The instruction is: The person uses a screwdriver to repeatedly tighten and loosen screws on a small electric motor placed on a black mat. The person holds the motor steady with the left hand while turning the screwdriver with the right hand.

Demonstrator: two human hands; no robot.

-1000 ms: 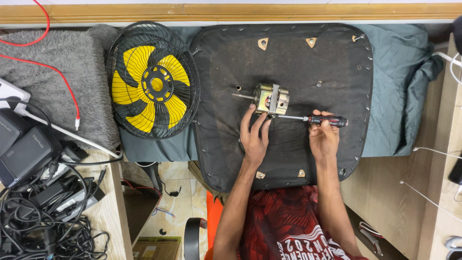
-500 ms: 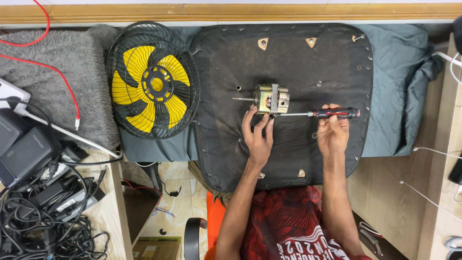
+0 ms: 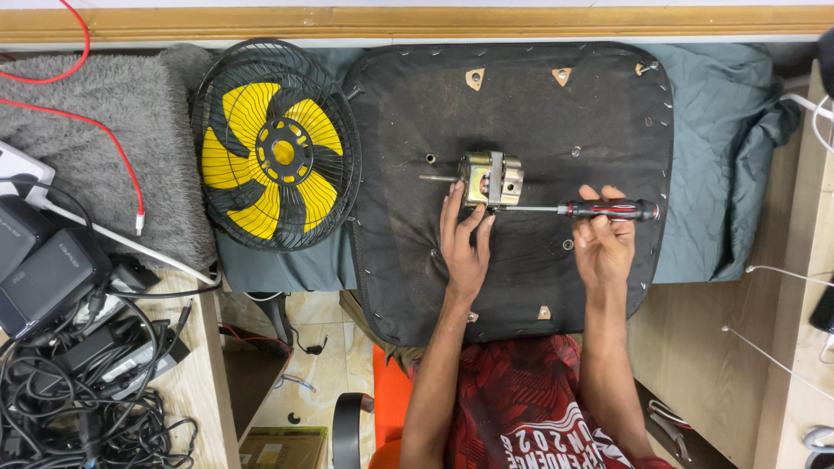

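Small motor (image 3: 491,179) sits at centre frame on the black pad (image 3: 417,130), its shaft pointing frame-left. Screwdriver (image 3: 573,208) lies horizontal, long axis left-right, tip at the motor's lower right edge. Right hand (image 3: 604,243) is curled around the red-black handle, right of the motor. Left hand (image 3: 465,243), fingers spread, presses the motor's lower edge from just below; it is the nearer hand.
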